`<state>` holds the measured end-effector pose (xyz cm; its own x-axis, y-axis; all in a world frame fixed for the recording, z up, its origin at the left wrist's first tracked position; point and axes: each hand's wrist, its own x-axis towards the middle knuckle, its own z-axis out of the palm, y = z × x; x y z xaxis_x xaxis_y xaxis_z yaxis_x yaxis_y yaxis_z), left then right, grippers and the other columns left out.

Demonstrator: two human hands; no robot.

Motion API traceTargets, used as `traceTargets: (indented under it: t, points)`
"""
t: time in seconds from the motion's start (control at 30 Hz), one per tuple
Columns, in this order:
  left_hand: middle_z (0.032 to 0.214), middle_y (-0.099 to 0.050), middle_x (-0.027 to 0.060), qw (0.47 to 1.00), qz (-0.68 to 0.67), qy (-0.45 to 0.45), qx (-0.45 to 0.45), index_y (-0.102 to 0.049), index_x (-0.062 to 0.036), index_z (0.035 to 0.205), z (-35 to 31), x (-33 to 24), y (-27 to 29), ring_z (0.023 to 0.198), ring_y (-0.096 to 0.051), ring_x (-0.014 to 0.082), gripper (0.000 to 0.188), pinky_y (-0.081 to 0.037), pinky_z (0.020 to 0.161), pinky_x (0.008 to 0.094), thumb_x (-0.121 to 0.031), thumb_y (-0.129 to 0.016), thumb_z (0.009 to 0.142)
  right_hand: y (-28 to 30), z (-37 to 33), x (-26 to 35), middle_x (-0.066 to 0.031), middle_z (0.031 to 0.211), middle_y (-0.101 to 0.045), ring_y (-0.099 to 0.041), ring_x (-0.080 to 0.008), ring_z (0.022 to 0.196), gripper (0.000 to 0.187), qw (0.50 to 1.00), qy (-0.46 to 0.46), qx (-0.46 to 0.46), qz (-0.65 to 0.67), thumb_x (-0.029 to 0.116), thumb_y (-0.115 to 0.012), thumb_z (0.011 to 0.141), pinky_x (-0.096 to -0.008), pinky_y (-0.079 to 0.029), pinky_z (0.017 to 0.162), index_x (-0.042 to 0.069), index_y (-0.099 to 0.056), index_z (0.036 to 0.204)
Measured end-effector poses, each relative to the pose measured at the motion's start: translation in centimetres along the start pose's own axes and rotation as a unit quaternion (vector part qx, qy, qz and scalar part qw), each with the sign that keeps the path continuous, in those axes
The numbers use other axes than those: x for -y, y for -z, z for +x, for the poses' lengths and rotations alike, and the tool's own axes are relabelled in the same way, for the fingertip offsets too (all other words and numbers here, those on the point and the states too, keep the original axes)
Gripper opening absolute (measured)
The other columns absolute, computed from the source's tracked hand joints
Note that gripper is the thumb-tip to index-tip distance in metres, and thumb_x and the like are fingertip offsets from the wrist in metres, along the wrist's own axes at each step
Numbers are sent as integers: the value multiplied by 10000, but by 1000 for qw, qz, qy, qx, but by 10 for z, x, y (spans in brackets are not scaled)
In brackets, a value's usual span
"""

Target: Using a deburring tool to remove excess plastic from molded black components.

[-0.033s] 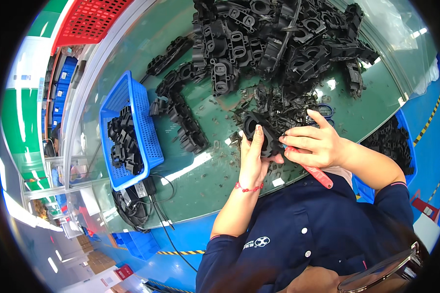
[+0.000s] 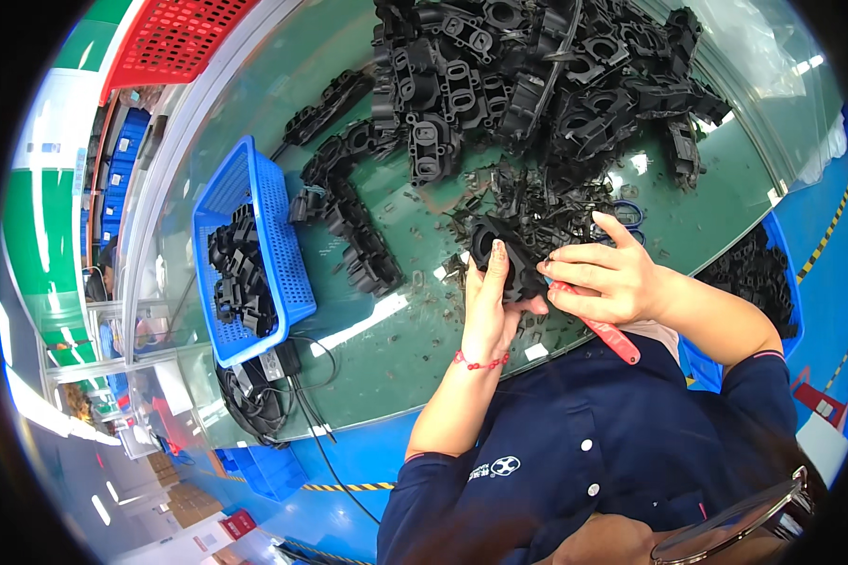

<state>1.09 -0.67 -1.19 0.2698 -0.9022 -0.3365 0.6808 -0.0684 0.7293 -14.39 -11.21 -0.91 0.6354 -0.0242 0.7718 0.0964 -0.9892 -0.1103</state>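
Right of the blue perforated plastic basket (image 2: 298,273), our left hand (image 2: 490,306) clasps a black hollow plastic part (image 2: 518,269); our right hand (image 2: 615,282) grips a red-handled tool (image 2: 616,342), apparently trimming; next calls for steadiness.

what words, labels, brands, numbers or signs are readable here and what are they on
No wording is clear enough to quote.
Navy shirt: white lettering beside a round ball emblem, too small.
Black corded device: pale label, too small.
Red panel, lower left: blurred.
Red panel, right edge: too small.
Red handle in right hand: nothing readable.
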Motion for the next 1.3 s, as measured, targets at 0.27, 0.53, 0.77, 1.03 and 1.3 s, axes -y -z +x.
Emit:
traceTargets:
  t: [0.27, 0.53, 0.77, 1.03, 1.3]
  points:
    - [827, -569, 82, 999, 4, -26, -34, -387, -80, 1092, -1, 0, -5, 615, -607, 185, 324, -523, 397, 297, -326, -504, 917, 5, 0, -22, -21, 874, -645, -618, -173, 817, 139, 990, -138, -4, 14, 114, -660, 710, -506, -237, 1040, 115, -613, 840]
    - [903, -557, 109, 995, 61, -72, -13, -395, -56, 1158, -2, 3, -3, 698, -607, 205, 530, -539, 517, 323, -481, -514, 863, 10, -7, -5, -27, 739, -671, -642, -143, 734, 149, 841, -392, -3, 372, 130, -604, 841, -476, -235, 1041, 76, -654, 971]
    - [1026, -536, 81, 993, 57, -67, 78, -317, -91, 1267, -9, 19, 10, 863, -594, 174, 942, -538, 692, 326, -574, -752, 584, 11, -2, 2, -37, 633, -636, -623, -141, 640, 142, 846, -365, -6, 389, 91, -548, 848, -427, -298, 1017, 47, -632, 954]
    - [1019, -525, 80, 986, 123, -74, 89, -286, -89, 1295, -12, 23, 19, 843, -587, 167, 861, -533, 650, 297, -387, -786, 660, 17, 1, 0, -58, 663, -598, -592, -158, 588, 244, 882, -330, 27, 334, 73, -557, 834, -314, -463, 793, 15, -621, 1061]
    - [907, -570, 98, 981, 191, -28, 33, -371, -55, 1194, -14, 21, 18, 610, -582, 153, 556, -442, 391, 241, -271, -656, 767, 21, 0, 7, -39, 746, -578, -542, -79, 639, 162, 702, -466, 6, 538, 62, -543, 880, -222, -450, 583, -1, -599, 1019]
